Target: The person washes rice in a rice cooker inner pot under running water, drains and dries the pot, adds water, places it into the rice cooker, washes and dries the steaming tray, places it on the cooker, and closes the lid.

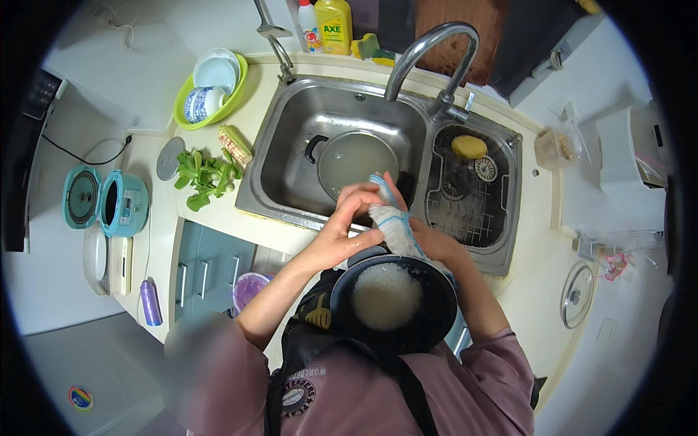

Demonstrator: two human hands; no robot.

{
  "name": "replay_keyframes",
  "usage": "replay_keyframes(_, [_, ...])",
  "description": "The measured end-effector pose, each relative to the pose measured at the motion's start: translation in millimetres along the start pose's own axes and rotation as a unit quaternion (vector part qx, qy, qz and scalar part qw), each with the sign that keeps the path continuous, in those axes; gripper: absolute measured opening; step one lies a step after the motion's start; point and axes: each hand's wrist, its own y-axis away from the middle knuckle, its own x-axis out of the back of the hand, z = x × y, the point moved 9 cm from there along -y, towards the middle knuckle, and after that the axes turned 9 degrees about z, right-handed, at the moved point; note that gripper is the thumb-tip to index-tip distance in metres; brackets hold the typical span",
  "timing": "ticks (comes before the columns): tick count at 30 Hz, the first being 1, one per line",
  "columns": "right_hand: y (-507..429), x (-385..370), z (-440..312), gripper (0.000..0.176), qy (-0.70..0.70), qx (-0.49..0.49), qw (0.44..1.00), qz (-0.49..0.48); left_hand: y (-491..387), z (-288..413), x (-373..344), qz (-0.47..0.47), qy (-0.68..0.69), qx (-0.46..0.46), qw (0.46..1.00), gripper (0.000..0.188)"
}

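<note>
Over the sink's front edge, both hands are on a white dishcloth (393, 224) with blue stripes. My left hand (351, 223) pinches it between thumb and fingers. My right hand (433, 237) grips it from the other side, partly covered by the cloth. Against my apron stands a dark inner pot (342, 305) with wet white rice (387, 297) in it; the cloth hangs to its rim. What bears the pot's weight is hidden. Beyond my hands, a pan (314, 148) with black handles sits in the large sink basin (289, 128), holding cloudy water (357, 161).
The faucet (422, 49) arches over the sink. A potato (469, 146) and a drain strainer (485, 169) lie in the small basin. Left are leafy greens (204, 177), corn (235, 146), a green basket (240, 92) of bowls and an open rice cooker (128, 201). A glass lid (577, 297) is at right.
</note>
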Motion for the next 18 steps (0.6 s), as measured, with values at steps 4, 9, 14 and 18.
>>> replay_keyframes(4, [9,5,24,0.065,0.133,-0.088,0.987,-0.035,-20,32,-1,0.074,-0.337,-0.239,0.908,0.031])
replay_keyframes(9, [17,17,39,0.061,0.04,-0.182,0.982,-0.024,-26,24,-18,0.06,-0.411,-0.269,0.869,0.039])
replay_keyframes(14, [27,26,60,0.059,0.096,-0.139,0.984,-0.061,-27,10,4,0.093,-0.346,-0.171,0.918,0.03])
replay_keyframes(18, [39,51,70,0.048,-0.044,-0.03,0.999,0.001,7,-27,-16,-0.008,0.013,0.217,0.976,0.071])
